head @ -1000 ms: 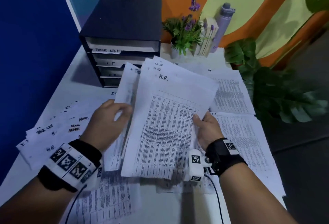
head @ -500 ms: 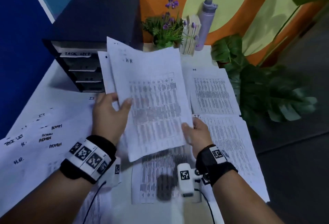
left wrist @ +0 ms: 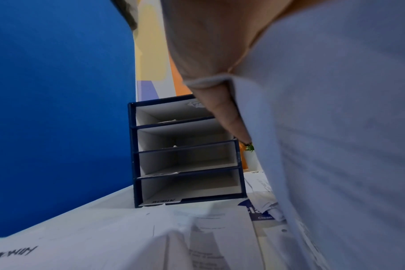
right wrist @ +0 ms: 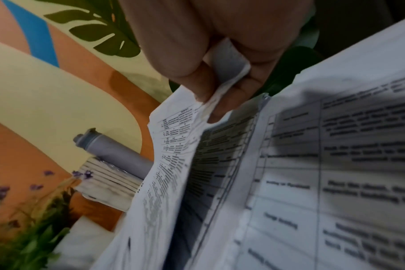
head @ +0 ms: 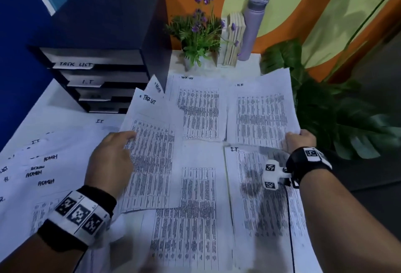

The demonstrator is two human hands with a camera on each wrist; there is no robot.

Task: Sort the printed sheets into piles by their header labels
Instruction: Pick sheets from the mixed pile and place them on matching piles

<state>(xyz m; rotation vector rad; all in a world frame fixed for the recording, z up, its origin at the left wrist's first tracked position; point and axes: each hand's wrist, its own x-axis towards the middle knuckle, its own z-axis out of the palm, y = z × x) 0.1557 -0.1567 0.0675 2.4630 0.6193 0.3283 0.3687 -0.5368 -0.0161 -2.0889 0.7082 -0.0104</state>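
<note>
My left hand grips a small stack of printed sheets by its left edge, thumb on top; the top sheet reads TASK LIST, with an ADMIN sheet peeking out behind it. In the left wrist view the thumb lies along the held sheets. My right hand pinches the near right corner of an H.R. sheet at the back right of the table. The right wrist view shows my fingers pinching that H.R. sheet. A TASK LIST sheet and an I.T. sheet lie flat.
A dark tray organizer with labelled slots stands at the back left. Fanned sheets marked ADMIN and I.T. cover the left side. A flower pot, books and a lilac bottle line the wall. A leafy plant stands beyond the right edge.
My right hand drew the H.R. sheet off the held stack and carried it to the back right. My left hand lowered the rest, with a TASK LIST sheet now on top.
</note>
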